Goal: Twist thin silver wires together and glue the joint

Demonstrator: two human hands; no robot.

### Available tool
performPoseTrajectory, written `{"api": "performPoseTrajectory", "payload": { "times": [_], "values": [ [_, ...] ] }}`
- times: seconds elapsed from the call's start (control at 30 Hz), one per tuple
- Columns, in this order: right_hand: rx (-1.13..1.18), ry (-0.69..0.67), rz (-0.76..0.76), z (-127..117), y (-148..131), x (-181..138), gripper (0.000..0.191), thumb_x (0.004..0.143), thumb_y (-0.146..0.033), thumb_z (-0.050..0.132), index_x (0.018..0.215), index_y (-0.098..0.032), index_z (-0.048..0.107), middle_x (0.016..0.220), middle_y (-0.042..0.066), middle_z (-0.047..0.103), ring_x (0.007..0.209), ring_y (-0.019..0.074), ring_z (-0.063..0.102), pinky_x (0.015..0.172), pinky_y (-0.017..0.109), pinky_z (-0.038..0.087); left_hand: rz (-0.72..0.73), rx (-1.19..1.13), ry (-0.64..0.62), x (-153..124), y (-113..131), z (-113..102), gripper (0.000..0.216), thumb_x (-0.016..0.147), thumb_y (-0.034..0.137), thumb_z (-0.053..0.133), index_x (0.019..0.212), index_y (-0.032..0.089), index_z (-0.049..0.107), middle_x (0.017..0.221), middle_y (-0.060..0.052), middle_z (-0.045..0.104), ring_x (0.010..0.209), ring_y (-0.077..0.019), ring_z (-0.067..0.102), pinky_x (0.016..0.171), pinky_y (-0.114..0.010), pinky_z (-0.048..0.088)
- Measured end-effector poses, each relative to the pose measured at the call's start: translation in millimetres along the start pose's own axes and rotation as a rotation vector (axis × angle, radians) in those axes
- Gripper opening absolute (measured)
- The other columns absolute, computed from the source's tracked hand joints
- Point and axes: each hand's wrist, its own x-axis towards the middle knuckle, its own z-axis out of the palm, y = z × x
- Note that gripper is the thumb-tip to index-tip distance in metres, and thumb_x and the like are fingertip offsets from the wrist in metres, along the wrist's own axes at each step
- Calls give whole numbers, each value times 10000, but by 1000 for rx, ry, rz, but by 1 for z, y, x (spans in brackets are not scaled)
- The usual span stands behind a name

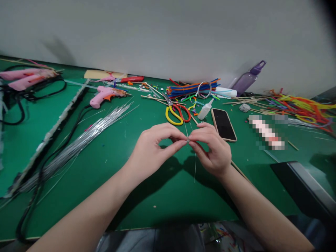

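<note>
— Green, is it, all of that worktop (110,196)?

— Green matting from edge to edge, with a plain pale wall (168,35) behind it. A pink glue gun (106,93) lies at the back left, a sheaf of silver wires (86,134) fans out below it, and black cable (39,175) loops down the left side. Further back there are yellow and red-handled scissors (177,112), a small white glue bottle (205,109), a bundle of coloured pipe cleaners (193,88) and a purple bottle (246,79). A dark phone (223,124) lies just right of my hands.

— And the piece you are working on?

— A thin silver wire (195,166). It runs roughly upright between my two hands, its lower end hanging free over the matting and its upper end reaching toward the scissors. Something tiny sits at the point where my fingertips meet; I cannot tell what it is.

— How do you have hold of it?

— My left hand (153,148) pinches it between thumb and forefinger, closed tight on the wire, the other fingers curled loosely. My right hand (214,148) does the same from the other side, so the two pinches touch.

— And your arms?

— Both forearms come in from the near edge and converge at the middle, hands raised a little above the worktop, casting shadows under them.
</note>
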Motion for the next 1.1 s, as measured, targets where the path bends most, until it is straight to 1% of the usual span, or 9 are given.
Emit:
{"api": "performPoseTrajectory", "payload": {
  "times": [0.1, 0.3, 0.43, 0.63, 0.77, 0.9, 1.1],
  "values": [
    [14, 5, -6, 0, 0, 0, 226, 816, -104, 613, 1005, -226, 587, 865, 17, 675, 788, 153, 639, 886, 428, 507, -7, 13, 26, -1, 0, 1, 25, 806, 199, 673, 784, 187, 676, 813, -9, 690, 778, -137, 630, 743, -245, 488],
    [43, 11, 19, 1, -1, -2, 210, 803, -95, 621, 981, -205, 602, 862, 29, 671, 790, 155, 637, 865, 424, 516, 28, 4, 14, -1, 0, 3, 40, 813, 170, 655, 775, 174, 664, 798, -2, 684, 771, -121, 627, 756, -232, 484],
    [58, 12, 23, 0, -1, -2, 215, 810, -105, 614, 988, -225, 606, 854, 22, 669, 776, 159, 638, 868, 433, 520, 62, 38, 54, -2, -1, 5, 36, 798, 162, 668, 763, 173, 672, 770, 13, 686, 748, -111, 625, 782, -231, 481],
    [98, -5, 38, 1, -2, -3, 252, 811, -72, 605, 1015, -218, 603, 896, 48, 653, 900, 187, 639, 858, 407, 546, 52, 13, 71, -3, -3, 6, 49, 784, 146, 680, 750, 179, 691, 763, 17, 701, 745, -107, 630, 819, -237, 480],
    [105, -9, 49, 1, -2, -3, 256, 817, -74, 595, 1020, -230, 597, 898, 43, 647, 892, 186, 637, 847, 400, 551, 54, 7, 83, -3, -4, 7, 57, 778, 145, 687, 737, 185, 694, 745, 22, 701, 736, -109, 629, 837, -250, 477],
    [115, -17, 28, 1, -2, -3, 278, 801, -45, 599, 1025, -209, 593, 901, 55, 636, 893, 185, 628, 832, 391, 554, 66, 5, 96, -3, -4, 8, 61, 773, 136, 689, 734, 182, 692, 733, 26, 696, 726, -102, 624, 843, -247, 473],
    [106, -25, 26, 2, -1, -3, 264, 809, -46, 595, 1018, -208, 591, 901, 55, 633, 888, 179, 623, 842, 393, 552, 79, 21, 81, -3, -6, 8, 62, 784, 139, 681, 736, 179, 679, 730, 25, 688, 734, -105, 621, 858, -250, 464]
  ]
}}
